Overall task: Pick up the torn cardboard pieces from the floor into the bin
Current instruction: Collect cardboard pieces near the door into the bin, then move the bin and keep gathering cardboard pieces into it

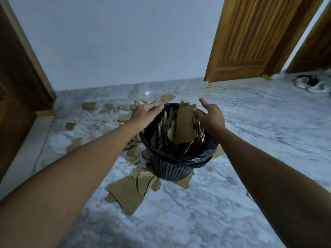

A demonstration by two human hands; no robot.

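Head view: both arms reach forward over the black bin [176, 163]. The left hand [143, 113] hovers palm down at the far-left rim, fingers spread and empty. The right hand [210, 116], fingers loosely spread, touches upright cardboard pieces in the bin [184, 126]. More torn pieces [128, 191] litter the marble floor [250, 122] around it.

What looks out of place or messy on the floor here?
Torn cardboard pieces lie scattered on the marble floor around the black bin. In the bin, a tall piece sticks up above the rim.
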